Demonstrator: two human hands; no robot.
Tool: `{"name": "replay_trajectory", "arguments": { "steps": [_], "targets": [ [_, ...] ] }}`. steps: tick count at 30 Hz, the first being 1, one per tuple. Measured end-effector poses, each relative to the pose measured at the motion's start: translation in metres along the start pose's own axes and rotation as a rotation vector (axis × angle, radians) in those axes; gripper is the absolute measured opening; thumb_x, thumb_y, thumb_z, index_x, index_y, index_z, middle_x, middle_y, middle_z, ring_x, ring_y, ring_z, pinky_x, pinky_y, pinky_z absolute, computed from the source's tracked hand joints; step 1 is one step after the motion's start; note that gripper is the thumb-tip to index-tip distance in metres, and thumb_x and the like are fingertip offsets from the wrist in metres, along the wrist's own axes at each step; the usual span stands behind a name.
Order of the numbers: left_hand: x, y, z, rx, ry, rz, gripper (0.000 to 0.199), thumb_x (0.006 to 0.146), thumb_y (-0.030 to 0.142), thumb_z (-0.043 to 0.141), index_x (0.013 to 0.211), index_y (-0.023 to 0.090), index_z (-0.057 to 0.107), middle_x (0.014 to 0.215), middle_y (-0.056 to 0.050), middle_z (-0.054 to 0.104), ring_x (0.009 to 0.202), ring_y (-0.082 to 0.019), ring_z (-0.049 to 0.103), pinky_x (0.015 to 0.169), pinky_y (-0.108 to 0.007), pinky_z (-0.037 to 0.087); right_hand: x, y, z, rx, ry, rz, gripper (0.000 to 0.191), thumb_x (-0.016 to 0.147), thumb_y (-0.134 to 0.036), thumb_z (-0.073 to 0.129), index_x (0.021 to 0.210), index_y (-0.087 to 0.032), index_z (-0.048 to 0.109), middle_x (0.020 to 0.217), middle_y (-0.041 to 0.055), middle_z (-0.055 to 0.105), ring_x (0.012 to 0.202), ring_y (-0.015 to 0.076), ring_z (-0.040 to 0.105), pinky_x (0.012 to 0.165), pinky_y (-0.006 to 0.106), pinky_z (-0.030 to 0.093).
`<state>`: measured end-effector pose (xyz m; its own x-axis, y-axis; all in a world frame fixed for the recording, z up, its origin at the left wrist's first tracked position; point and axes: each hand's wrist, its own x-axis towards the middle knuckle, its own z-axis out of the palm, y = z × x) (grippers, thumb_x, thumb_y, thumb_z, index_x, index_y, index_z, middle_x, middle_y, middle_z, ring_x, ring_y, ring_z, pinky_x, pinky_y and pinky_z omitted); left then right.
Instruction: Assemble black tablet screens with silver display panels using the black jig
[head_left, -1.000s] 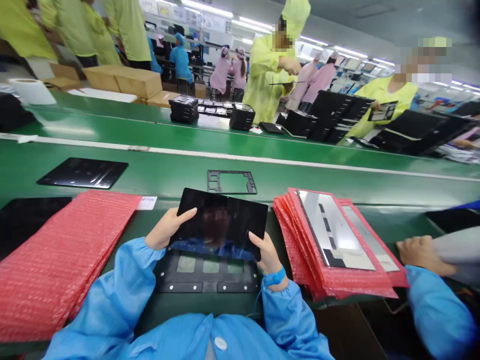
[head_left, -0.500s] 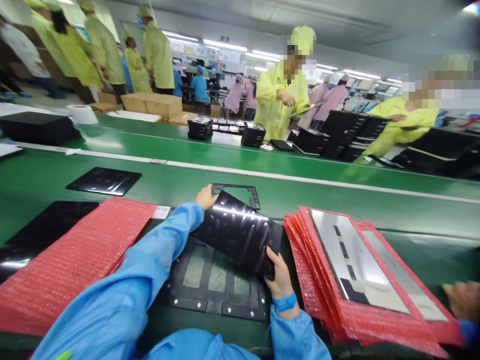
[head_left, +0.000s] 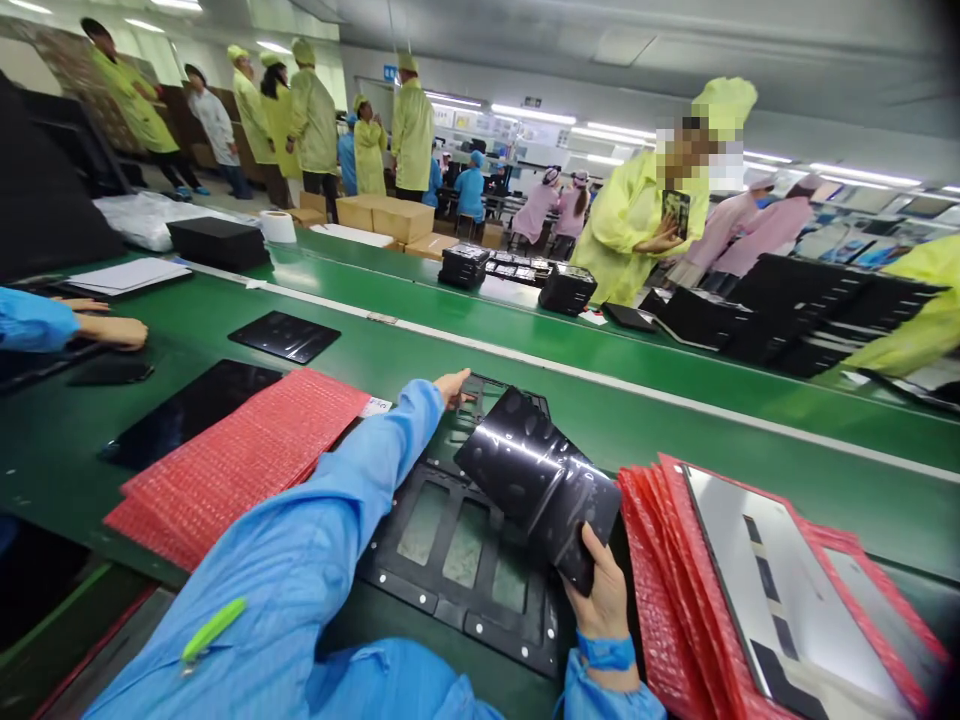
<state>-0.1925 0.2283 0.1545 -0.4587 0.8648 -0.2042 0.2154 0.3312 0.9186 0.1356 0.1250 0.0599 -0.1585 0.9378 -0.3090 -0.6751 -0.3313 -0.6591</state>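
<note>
Gripping gently the glossy black panel [head_left: 536, 475] with our right hand [head_left: 604, 595]; our left hand [head_left: 452, 388] is apart, beside black jig [head_left: 480, 630].

A glossy black panel [head_left: 536, 488] with streaks of white glare, bright blue sleeve [head_left: 292, 560], red bubble wrap [head_left: 240, 465] with a fine dotted pattern, matte black tray [head_left: 427, 600] with grey-green windows, green surface [head_left: 750, 470] with a white stripe [head_left: 675, 400], lime-yellow gown [head_left: 630, 230] on a co-worker
</note>
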Motion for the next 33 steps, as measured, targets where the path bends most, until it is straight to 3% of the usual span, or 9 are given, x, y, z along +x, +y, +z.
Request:
{"name": "replay_trajectory", "arguments": {
  "steps": [3, 7, 13, 17, 21, 25, 28, 30, 33],
  "targets": [
    [-0.018, -0.003, -0.022, -0.182, -0.109, -0.082, 0.028, 0.095, 0.024, 0.042, 0.111, 0.011, 0.061, 0.092, -0.013, 0.068, 0.085, -0.02, 0.064, 0.081, -0.039, 0.051, -0.001, -0.003, -0.001, 0.034, 0.019, 0.017, 0.048, 0.059, -0.021, 0.085, 0.104, -0.024, 0.068, 0.092, -0.0041, 0.074, 0.074, 0.0151, 0.071, 0.072, 0.026, 0.061],
    [-0.07, -0.014, -0.045, -0.413, -0.137, -0.025, 0.032, 0.096, 0.016, 0.038, 0.125, 0.015, 0.052, 0.103, -0.013, 0.069, 0.082, -0.012, 0.065, 0.078, -0.026, 0.051, -0.001, -0.007, -0.001, 0.078, 0.03, 0.001, 0.048, 0.062, -0.02, 0.081, 0.108, -0.025, 0.067, 0.097, -0.0034, 0.073, 0.078, 0.0157, 0.07, 0.078, 0.029, 0.06],
    [-0.16, -0.043, -0.072, -0.583, -0.212, 0.029, 0.037, 0.095, 0.026, 0.049, 0.132, 0.023, 0.05, 0.125, -0.011, 0.062, 0.105, -0.02, 0.064, 0.082, -0.03, 0.054, -0.005, -0.014, -0.003, 0.111, 0.12, 0.004, 0.035, 0.064, -0.023, 0.078, 0.098, -0.022, 0.068, 0.086, -0.0031, 0.073, 0.077, 0.0163, 0.07, 0.078, 0.031, 0.06],
    [-0.197, -0.068, -0.084, -0.605, -0.245, -0.064, 0.042, 0.092, 0.027, 0.056, 0.134, 0.025, 0.049, 0.123, -0.011, 0.063, 0.106, -0.023, 0.064, 0.08, -0.032, 0.057, -0.006, -0.02, -0.011, 0.065, 0.241, 0.024, 0.032, 0.063, -0.027, 0.08, 0.092, -0.021, 0.068, 0.081, -0.0027, 0.073, 0.069, 0.0155, 0.07, 0.062, 0.024, 0.06],
    [-0.216, -0.089, -0.087, -0.602, -0.261, -0.161, 0.046, 0.091, 0.025, 0.058, 0.136, 0.026, 0.048, 0.119, -0.011, 0.066, 0.103, -0.022, 0.066, 0.079, -0.034, 0.058, -0.01, -0.023, -0.022, -0.068, 0.236, -0.065, 0.03, 0.066, -0.036, 0.078, 0.091, -0.021, 0.068, 0.086, 0.0003, 0.073, 0.075, 0.0184, 0.07, 0.058, 0.025, 0.06],
    [-0.222, -0.102, -0.086, -0.596, -0.278, -0.206, 0.048, 0.089, 0.024, 0.06, 0.136, 0.027, 0.048, 0.12, -0.01, 0.066, 0.101, -0.022, 0.067, 0.078, -0.032, 0.058, -0.028, -0.024, -0.028, -0.296, 0.208, -0.287, 0.037, 0.068, -0.03, 0.078, 0.103, -0.02, 0.069, 0.104, 0.0069, 0.071, 0.1, 0.0255, 0.066, 0.082, 0.036, 0.059],
    [-0.22, -0.107, -0.083, -0.585, -0.288, -0.242, 0.049, 0.088, 0.024, 0.061, 0.136, 0.028, 0.049, 0.121, -0.009, 0.065, 0.1, -0.021, 0.067, 0.08, -0.031, 0.058, -0.043, -0.024, -0.029, -0.512, 0.182, -0.486, 0.059, 0.058, -0.015, 0.083, 0.115, -0.02, 0.067, 0.118, 0.0069, 0.065, 0.117, 0.0272, 0.056, 0.105, 0.039, 0.044],
    [-0.219, -0.109, -0.08, -0.577, -0.298, -0.265, 0.049, 0.088, 0.024, 0.061, 0.135, 0.027, 0.049, 0.121, -0.009, 0.065, 0.098, -0.019, 0.067, 0.08, -0.031, 0.058, -0.048, -0.024, -0.03, -0.579, 0.168, -0.527, 0.067, 0.054, -0.012, 0.084, 0.118, -0.021, 0.065, 0.118, 0.0051, 0.065, 0.118, 0.0265, 0.055, 0.111, 0.038, 0.037],
    [-0.219, -0.108, -0.073, -0.561, -0.325, -0.282, 0.05, 0.088, 0.024, 0.061, 0.136, 0.027, 0.048, 0.118, -0.009, 0.066, 0.093, -0.017, 0.067, 0.079, -0.031, 0.058, -0.051, -0.024, -0.031, -0.586, 0.147, -0.523, 0.07, 0.052, -0.013, 0.084, 0.118, -0.021, 0.064, 0.115, 0.0043, 0.066, 0.112, 0.0257, 0.059, 0.11, 0.039, 0.039]
  ]
}}
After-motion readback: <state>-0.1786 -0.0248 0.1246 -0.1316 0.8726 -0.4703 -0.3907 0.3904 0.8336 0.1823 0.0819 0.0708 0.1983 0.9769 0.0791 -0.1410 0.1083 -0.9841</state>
